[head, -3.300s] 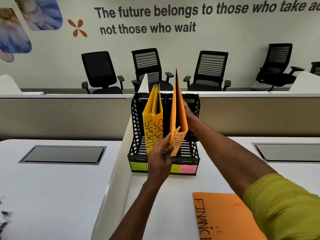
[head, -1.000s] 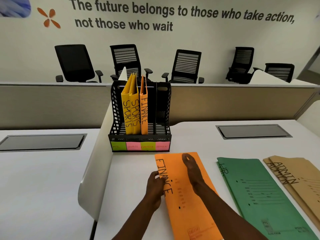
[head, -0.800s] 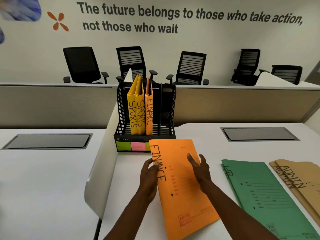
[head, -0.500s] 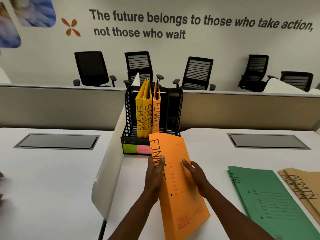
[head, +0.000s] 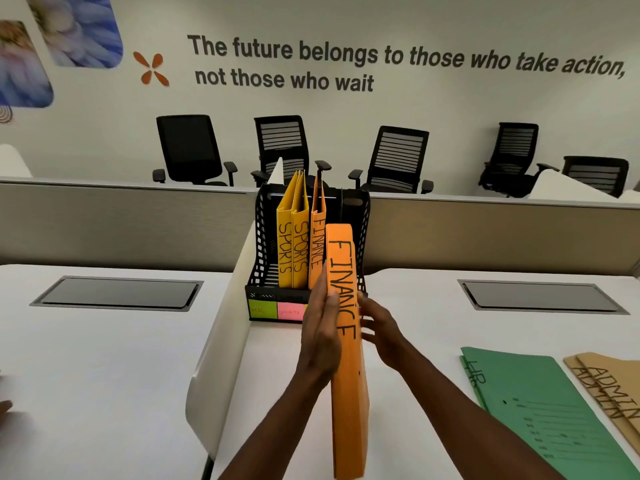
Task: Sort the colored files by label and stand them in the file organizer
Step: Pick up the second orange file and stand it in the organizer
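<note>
I hold an orange file marked FINANCE [head: 348, 410] up on edge, spine toward me, just in front of the black mesh file organizer [head: 362, 237]. My left hand [head: 320, 341] grips its left face with the thumb on the spine. My right hand [head: 381, 334] touches its right face with spread fingers. In the organizer stand two yellow SPORTS files [head: 292, 244] and, to their right, one orange FINANCE file [head: 317, 237]. Coloured sticky labels [head: 277, 310] line the organizer's front.
Green HR files [head: 540, 410] and brown ADMIN files [head: 616, 386] lie flat on the white desk at the right. A white divider panel [head: 221, 341] runs along the organizer's left side. Grey cable hatches [head: 117, 292] [head: 540, 297] sit in both desks. Office chairs stand behind the partition.
The first FINANCE file went into the organizer. Both hands then picked the second FINANCE file up off the desk and turned it from flat to on edge, closer to the organizer.
</note>
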The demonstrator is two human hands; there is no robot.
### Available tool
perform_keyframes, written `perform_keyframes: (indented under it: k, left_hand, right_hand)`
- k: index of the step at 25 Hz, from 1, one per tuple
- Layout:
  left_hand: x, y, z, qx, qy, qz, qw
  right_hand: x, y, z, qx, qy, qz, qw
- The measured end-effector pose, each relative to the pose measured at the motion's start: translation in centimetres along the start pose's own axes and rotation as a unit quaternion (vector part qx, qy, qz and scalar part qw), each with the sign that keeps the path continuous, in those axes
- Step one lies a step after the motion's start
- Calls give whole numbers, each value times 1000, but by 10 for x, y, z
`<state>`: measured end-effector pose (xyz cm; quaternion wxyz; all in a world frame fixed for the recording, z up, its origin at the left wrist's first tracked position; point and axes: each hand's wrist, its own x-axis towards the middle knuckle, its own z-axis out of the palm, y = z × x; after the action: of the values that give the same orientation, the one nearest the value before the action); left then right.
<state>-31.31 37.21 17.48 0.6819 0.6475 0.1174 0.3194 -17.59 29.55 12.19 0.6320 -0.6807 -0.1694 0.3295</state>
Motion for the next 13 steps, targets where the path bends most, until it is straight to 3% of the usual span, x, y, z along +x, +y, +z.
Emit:
perform_keyframes:
  k: [4,9,13]
  left_hand:
    - [18,20,-7,12,0,41,999]
    - [47,50,-30,24,-72,33,997]
    - [68,70,-37,71,-59,27,995]
  right_hand:
    - [7,-47,11,2,-20,-68,997]
    - [28,-96,5,-30,-47,-130,990]
    - [42,-132,5,-44,-47,-150,987]
